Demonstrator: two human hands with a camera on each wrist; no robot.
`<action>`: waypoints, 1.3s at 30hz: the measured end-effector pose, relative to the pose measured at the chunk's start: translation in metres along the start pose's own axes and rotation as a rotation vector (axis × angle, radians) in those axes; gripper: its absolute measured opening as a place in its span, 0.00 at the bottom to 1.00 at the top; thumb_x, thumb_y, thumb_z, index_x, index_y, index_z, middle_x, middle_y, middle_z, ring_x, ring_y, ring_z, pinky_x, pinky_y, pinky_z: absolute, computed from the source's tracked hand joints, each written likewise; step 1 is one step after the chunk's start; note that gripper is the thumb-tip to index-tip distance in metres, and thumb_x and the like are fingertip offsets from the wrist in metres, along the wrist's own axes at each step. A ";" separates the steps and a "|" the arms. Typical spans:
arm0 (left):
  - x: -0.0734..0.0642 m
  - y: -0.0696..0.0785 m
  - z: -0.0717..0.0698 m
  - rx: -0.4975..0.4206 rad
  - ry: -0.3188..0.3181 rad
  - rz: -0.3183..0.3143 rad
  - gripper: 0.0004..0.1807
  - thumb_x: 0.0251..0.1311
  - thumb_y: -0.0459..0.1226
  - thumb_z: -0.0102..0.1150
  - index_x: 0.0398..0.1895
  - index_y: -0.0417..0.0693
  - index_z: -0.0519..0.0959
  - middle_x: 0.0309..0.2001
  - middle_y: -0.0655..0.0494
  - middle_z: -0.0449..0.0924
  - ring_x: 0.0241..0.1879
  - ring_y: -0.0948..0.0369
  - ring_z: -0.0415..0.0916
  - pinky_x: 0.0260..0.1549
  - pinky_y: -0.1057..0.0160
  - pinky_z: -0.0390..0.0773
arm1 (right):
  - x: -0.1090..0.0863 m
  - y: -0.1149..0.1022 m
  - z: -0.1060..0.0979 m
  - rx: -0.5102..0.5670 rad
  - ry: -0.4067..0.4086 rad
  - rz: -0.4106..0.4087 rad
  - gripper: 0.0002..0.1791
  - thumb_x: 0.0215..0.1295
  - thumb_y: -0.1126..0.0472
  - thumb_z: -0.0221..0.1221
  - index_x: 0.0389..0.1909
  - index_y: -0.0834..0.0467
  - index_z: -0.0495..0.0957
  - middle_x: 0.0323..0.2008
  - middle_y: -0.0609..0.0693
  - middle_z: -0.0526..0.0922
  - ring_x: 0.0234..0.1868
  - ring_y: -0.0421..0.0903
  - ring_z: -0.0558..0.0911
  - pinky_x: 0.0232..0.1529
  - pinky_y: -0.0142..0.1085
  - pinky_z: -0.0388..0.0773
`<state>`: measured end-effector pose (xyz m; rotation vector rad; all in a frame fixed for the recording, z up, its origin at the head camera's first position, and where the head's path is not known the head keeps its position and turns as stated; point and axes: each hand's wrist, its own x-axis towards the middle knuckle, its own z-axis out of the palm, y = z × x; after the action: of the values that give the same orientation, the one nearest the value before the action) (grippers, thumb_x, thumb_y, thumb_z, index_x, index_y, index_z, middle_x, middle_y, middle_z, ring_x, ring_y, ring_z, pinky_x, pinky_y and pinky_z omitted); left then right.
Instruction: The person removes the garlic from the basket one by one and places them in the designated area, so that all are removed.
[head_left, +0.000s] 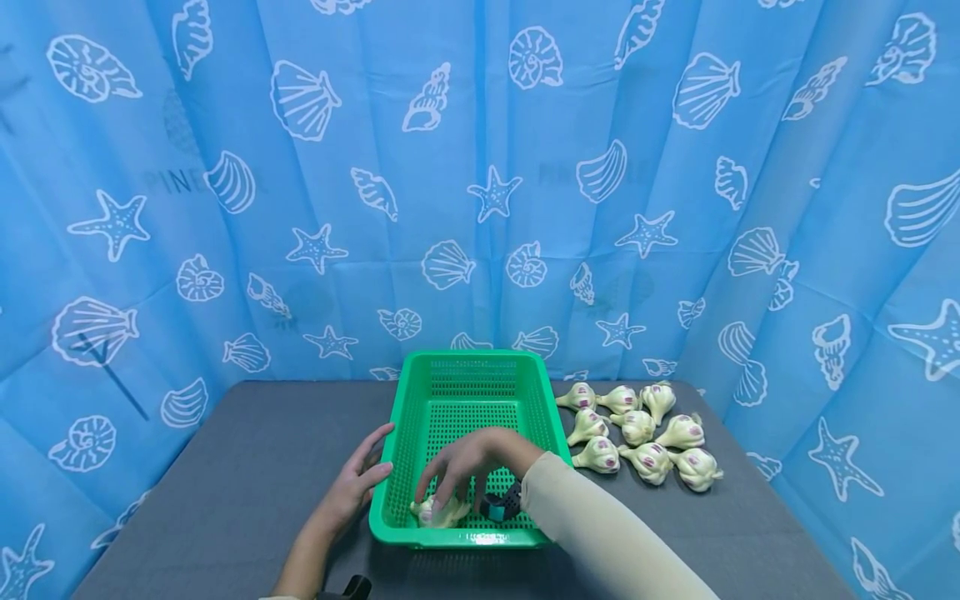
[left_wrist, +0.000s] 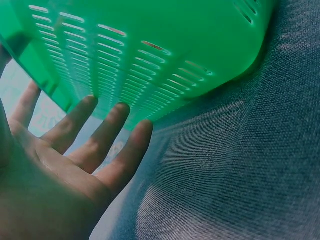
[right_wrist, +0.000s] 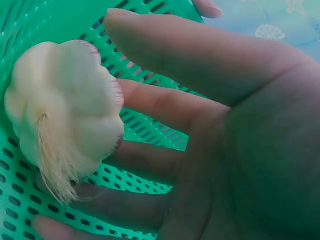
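A green plastic basket [head_left: 381, 500] with slotted walls stands on the grey table. Inside its near left corner lies a garlic bulb [head_left: 442, 513], whose cream cloves and stringy roots show large in the right wrist view. My right hand [head_left: 472, 467] reaches into the basket over this bulb. In the right wrist view its fingers extend behind and beside the garlic, and the thumb stands apart from it. At the basket's left side, my left hand [head_left: 352, 483] touches the rim. The left wrist view shows its fingers [left_wrist: 112, 130] spread and nearly straight along the outer wall.
Several garlic bulbs [head_left: 636, 427] lie in loose rows on the table [head_left: 300, 433], right of the basket. A blue curtain [head_left: 480, 167] with white shell and starfish prints hangs behind and at both sides. A dark band is around the right wrist.
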<state>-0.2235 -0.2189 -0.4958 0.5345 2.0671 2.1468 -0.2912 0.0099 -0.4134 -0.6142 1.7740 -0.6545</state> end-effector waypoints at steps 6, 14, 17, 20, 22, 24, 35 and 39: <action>0.000 -0.001 -0.001 0.004 -0.006 0.007 0.34 0.73 0.33 0.43 0.78 0.47 0.45 0.73 0.30 0.43 0.66 0.35 0.55 0.50 0.50 0.75 | 0.003 -0.001 0.002 -0.034 -0.023 0.007 0.15 0.68 0.59 0.60 0.54 0.45 0.79 0.51 0.46 0.76 0.48 0.49 0.78 0.39 0.49 0.80; 0.000 0.000 0.000 -0.003 -0.010 0.013 0.34 0.72 0.33 0.44 0.78 0.47 0.45 0.73 0.30 0.43 0.66 0.35 0.54 0.49 0.51 0.75 | 0.005 -0.001 0.005 -0.020 -0.067 0.003 0.14 0.69 0.60 0.59 0.53 0.48 0.80 0.51 0.46 0.77 0.50 0.47 0.78 0.40 0.50 0.80; 0.000 0.000 0.000 -0.007 0.000 0.002 0.34 0.72 0.33 0.44 0.78 0.48 0.46 0.73 0.31 0.43 0.66 0.36 0.55 0.49 0.52 0.76 | 0.004 0.000 0.005 0.025 -0.096 0.001 0.14 0.69 0.64 0.58 0.53 0.52 0.80 0.50 0.49 0.78 0.47 0.48 0.79 0.37 0.48 0.81; 0.000 0.001 0.001 -0.006 0.014 -0.010 0.34 0.72 0.33 0.45 0.77 0.49 0.47 0.73 0.31 0.44 0.66 0.37 0.56 0.49 0.52 0.76 | 0.003 0.000 0.005 0.015 -0.105 -0.022 0.14 0.68 0.65 0.58 0.54 0.53 0.79 0.49 0.49 0.78 0.45 0.47 0.80 0.38 0.47 0.81; 0.000 0.001 0.001 -0.005 0.019 -0.014 0.34 0.72 0.34 0.45 0.77 0.49 0.47 0.73 0.32 0.44 0.66 0.37 0.56 0.49 0.52 0.76 | 0.002 0.001 0.005 0.001 -0.100 -0.044 0.15 0.68 0.65 0.59 0.53 0.53 0.79 0.48 0.50 0.78 0.43 0.47 0.80 0.38 0.48 0.82; 0.000 0.001 0.001 -0.004 0.022 -0.014 0.34 0.71 0.34 0.45 0.77 0.49 0.48 0.73 0.32 0.45 0.66 0.37 0.56 0.49 0.52 0.76 | 0.000 0.002 0.004 -0.006 -0.087 -0.068 0.14 0.67 0.65 0.59 0.53 0.53 0.79 0.47 0.51 0.79 0.42 0.48 0.81 0.38 0.48 0.82; 0.000 -0.001 0.000 -0.015 0.014 -0.010 0.34 0.72 0.35 0.45 0.78 0.49 0.47 0.72 0.30 0.45 0.65 0.37 0.58 0.47 0.51 0.77 | -0.018 0.004 -0.004 -0.010 0.030 -0.212 0.16 0.67 0.67 0.60 0.55 0.56 0.78 0.47 0.52 0.77 0.43 0.47 0.80 0.43 0.49 0.80; 0.001 0.000 0.000 -0.019 0.006 -0.007 0.34 0.72 0.35 0.45 0.78 0.49 0.46 0.72 0.30 0.45 0.64 0.38 0.60 0.47 0.50 0.77 | -0.024 0.007 -0.007 -0.027 0.086 -0.269 0.16 0.68 0.64 0.60 0.56 0.55 0.78 0.46 0.52 0.77 0.42 0.46 0.80 0.46 0.53 0.78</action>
<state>-0.2241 -0.2183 -0.4961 0.5177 2.0461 2.1649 -0.2918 0.0326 -0.4006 -0.8639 1.7980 -0.8516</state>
